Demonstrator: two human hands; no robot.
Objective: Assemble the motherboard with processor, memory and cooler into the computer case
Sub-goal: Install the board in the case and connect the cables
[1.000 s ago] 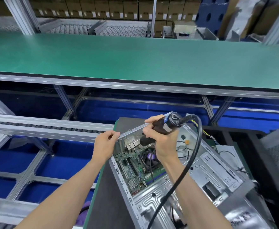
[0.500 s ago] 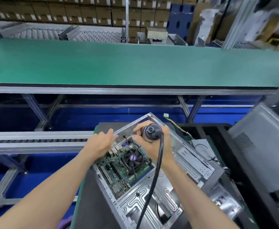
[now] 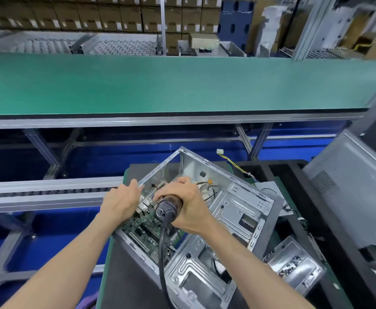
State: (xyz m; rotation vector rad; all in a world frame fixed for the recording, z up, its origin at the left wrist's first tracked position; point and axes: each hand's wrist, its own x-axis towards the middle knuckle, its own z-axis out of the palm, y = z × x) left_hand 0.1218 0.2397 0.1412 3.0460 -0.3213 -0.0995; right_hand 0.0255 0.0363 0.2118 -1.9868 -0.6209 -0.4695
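The open metal computer case (image 3: 238, 210) lies on a dark mat (image 3: 124, 275), the green motherboard (image 3: 144, 233) inside it. The right hand (image 3: 187, 206) wraps around a black corded screwdriver (image 3: 168, 208); the left hand (image 3: 122, 199) grips the case's perforated edge.

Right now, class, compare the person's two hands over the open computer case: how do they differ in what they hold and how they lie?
The right hand grips a black electric screwdriver with its fingers curled round it; the left hand holds no tool. The left hand rests on the computer case at its rear edge; the right hand is above the motherboard. Both are bare and reach into the same case.
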